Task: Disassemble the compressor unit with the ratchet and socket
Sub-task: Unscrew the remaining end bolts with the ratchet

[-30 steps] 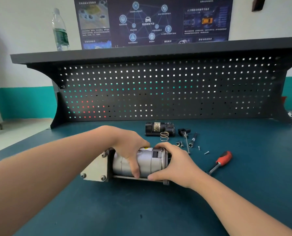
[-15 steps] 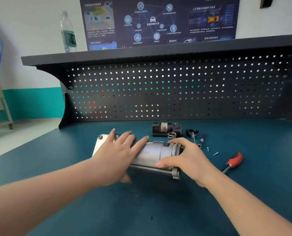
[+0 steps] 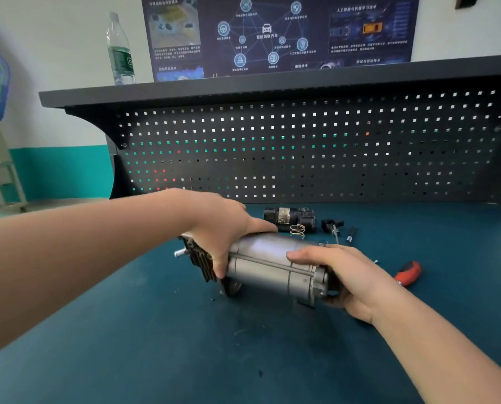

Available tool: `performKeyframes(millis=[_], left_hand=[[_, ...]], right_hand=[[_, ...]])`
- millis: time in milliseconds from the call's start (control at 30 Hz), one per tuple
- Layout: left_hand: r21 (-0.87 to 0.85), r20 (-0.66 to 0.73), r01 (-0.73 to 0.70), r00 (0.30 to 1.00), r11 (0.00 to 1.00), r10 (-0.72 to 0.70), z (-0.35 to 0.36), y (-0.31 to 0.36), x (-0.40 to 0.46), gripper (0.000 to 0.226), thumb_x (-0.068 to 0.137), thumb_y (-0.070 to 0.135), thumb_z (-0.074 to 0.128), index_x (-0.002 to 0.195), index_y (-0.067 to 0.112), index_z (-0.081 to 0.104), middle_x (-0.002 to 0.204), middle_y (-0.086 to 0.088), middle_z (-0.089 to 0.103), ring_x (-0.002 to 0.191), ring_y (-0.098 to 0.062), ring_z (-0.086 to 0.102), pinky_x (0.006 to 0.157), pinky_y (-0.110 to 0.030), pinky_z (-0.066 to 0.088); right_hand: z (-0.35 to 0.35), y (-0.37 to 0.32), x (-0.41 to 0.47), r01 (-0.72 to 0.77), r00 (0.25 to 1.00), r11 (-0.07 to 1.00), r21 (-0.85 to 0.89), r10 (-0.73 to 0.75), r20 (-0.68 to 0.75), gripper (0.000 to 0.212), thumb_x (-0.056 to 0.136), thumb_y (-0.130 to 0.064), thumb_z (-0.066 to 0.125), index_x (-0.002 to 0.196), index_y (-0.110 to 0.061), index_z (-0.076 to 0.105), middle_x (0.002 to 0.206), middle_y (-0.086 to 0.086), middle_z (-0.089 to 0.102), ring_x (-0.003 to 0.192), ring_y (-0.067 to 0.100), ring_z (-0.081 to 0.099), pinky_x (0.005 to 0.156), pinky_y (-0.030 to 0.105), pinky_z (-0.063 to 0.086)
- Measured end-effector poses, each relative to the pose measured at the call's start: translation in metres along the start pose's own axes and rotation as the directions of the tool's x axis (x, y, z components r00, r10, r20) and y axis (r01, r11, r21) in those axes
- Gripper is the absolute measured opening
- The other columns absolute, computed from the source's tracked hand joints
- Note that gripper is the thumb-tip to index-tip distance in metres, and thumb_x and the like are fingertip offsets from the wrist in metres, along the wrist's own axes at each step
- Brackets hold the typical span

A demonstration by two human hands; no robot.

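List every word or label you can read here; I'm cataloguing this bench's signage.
"智能网联汽车": centre of the wall poster.
"人工智能与机器学习技术": same poster, upper right.
Poster small print, bottle label, sticker on the black part: too blurred to read.
Compressor unit: no text shows.

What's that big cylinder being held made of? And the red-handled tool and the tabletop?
The compressor unit looks like bare metal, probably aluminium or steel: a dull silver-grey body with soft highlights and a cast end cap. The screwdriver handle seems to be glossy red plastic or rubber. The bench top appears covered with a matte teal mat, perhaps rubber, with faint scuffs.
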State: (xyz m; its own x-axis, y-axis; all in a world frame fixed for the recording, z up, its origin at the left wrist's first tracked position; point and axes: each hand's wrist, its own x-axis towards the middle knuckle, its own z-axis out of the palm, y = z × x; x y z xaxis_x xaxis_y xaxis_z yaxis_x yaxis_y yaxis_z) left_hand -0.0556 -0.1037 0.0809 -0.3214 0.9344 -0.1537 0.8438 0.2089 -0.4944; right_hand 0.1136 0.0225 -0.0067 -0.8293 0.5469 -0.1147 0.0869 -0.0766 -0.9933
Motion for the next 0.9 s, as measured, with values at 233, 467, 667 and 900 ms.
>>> performKeyframes(millis=[233,467,667,900], left_hand=[[0.13,-0.052,0.001,0.999,0.991,0.006,-0.007,0.01,0.016,0.096,0.07,0.05,0.071,0.146,0.039,0.013,0.146,-0.01,0.035,0.142,-0.019,0.011,0.114,-0.047,0.009],[-0.646,-0.549,-0.032,0.713,0.763,-0.436,0.04,0.07,-0.028,0.064,0.069,0.027,0.06,0.13,0.025,0.039,0.136,0.004,0.034,0.133,-0.016,0.027,0.112,-0.028,0.022],[-0.432,0.402,-0.403,0.715,-0.806,-0.573,0.061,0.135,-0.009,0.035,0.078,0.052,0.065,0.098,0.023,0.065,0.101,-0.003,0.063,0.097,-0.017,0.059,0.084,-0.028,0.048],[-0.161,0.219,-0.342,0.902,-0.926,-0.372,0.056,0.115,0.039,0.085,0.054,0.066,0.065,0.116,0.007,0.06,0.099,-0.019,0.072,0.083,-0.029,0.072,0.059,-0.038,0.059]], right_hand=[[0.0,0.0,-0.001,-0.178,0.982,0.964,0.198,0.187,-0.027,0.029,0.056,-0.031,0.084,0.074,-0.02,0.064,0.047,-0.002,0.061,0.058,0.017,0.053,0.062,0.03,0.037],[0.003,0.0,0.001,-0.175,0.982,0.958,0.228,0.185,-0.023,0.025,0.054,-0.029,0.084,0.067,-0.02,0.064,0.049,-0.003,0.06,0.04,0.012,0.055,0.057,0.025,0.037],[0.006,0.002,0.001,-0.181,0.982,0.956,0.229,0.19,-0.014,0.027,0.057,-0.031,0.083,0.072,-0.019,0.064,0.049,-0.003,0.062,0.034,0.01,0.056,0.053,0.025,0.036],[0.011,0.006,0.001,-0.193,0.978,0.947,0.256,0.205,-0.024,0.027,0.061,-0.038,0.08,0.075,-0.02,0.065,0.054,-0.002,0.065,0.04,0.011,0.059,0.057,0.023,0.039]])
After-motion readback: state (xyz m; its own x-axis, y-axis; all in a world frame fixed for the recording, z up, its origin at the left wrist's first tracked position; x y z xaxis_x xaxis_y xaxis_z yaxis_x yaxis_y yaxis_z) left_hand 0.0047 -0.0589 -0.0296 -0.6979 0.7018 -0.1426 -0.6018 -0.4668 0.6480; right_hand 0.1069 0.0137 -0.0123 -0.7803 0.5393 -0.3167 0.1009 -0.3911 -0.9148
